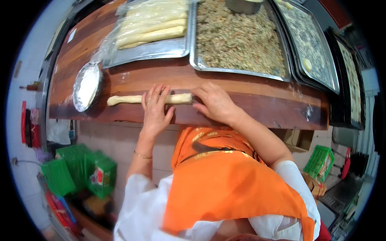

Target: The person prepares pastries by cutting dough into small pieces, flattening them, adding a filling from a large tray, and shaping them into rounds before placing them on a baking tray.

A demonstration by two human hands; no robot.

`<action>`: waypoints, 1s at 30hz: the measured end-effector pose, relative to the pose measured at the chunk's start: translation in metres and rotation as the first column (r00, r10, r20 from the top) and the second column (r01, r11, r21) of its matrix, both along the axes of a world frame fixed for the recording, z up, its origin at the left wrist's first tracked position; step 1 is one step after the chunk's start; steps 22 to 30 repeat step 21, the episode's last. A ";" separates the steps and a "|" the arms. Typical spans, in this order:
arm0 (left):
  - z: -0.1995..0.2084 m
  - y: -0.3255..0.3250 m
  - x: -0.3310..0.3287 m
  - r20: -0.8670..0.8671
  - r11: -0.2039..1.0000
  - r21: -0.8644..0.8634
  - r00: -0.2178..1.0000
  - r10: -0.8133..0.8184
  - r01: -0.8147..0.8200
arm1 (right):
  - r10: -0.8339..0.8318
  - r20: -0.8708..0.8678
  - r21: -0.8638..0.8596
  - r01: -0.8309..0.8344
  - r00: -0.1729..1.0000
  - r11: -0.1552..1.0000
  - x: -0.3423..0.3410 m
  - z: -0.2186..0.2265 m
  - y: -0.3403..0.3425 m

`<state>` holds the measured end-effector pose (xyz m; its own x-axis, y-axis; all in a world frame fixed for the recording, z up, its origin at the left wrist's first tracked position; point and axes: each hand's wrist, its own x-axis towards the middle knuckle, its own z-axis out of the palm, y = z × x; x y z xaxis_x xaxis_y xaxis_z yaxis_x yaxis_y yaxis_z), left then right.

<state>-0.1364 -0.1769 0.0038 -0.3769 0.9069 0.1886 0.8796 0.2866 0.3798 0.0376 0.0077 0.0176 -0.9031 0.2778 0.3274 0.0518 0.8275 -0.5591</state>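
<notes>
A long, pale dough roll (130,100) lies crosswise near the front edge of the wooden table, its left end slightly knobbed. My left hand (156,106) rests on the roll's middle with fingers stretched out and spread, the thumb apart. At the right end of the roll, my right hand (215,102) has its fingertips and thumb around the tip, its fingers bent. To the left stands a round metal bowl (99,90) with white flour (88,85) in it.
Behind the roll, a metal tray (152,56) holds dough strips (157,34) under plastic film. Another tray (241,72) is full of chopped filling (241,40), with a metal container (244,5) on it. More trays (309,48) stand at right. Green crates (76,168) sit at lower left.
</notes>
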 end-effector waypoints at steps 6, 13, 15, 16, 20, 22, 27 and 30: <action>-0.021 -0.062 -0.104 -0.264 0.952 0.016 0.917 0.298 -0.305 | 0.065 0.131 0.168 -0.087 0.989 0.982 -0.050 -0.027 -0.027; -0.014 -0.101 -0.186 0.106 0.961 0.045 0.958 0.265 -0.271 | 0.102 0.210 -0.162 -0.068 0.972 0.984 -0.047 -0.002 -0.011; 0.012 -0.101 -0.175 0.275 0.933 0.207 0.932 0.235 -0.296 | 0.098 0.174 -0.259 -0.050 0.980 0.965 -0.030 0.021 -0.001; 0.019 -0.101 -0.170 0.372 0.899 0.254 0.894 0.250 -0.357 | 0.076 0.157 -0.274 -0.030 0.985 0.961 -0.018 0.031 0.001; 0.005 -0.100 -0.177 -0.024 0.954 0.192 0.971 0.239 -0.230 | 0.063 0.276 -0.121 -0.030 0.959 0.992 0.007 0.029 0.004; -0.015 -0.101 -0.186 -0.159 0.972 0.072 0.959 0.235 -0.226 | 0.071 0.315 -0.031 -0.065 0.946 0.997 0.004 0.025 0.000; -0.015 -0.101 -0.186 -0.159 0.972 0.072 0.959 0.235 -0.226 | 0.071 0.315 -0.031 -0.065 0.946 0.997 0.004 0.025 0.000; -0.015 -0.101 -0.186 -0.159 0.972 0.072 0.959 0.235 -0.226 | 0.071 0.315 -0.031 -0.065 0.946 0.997 0.004 0.025 0.000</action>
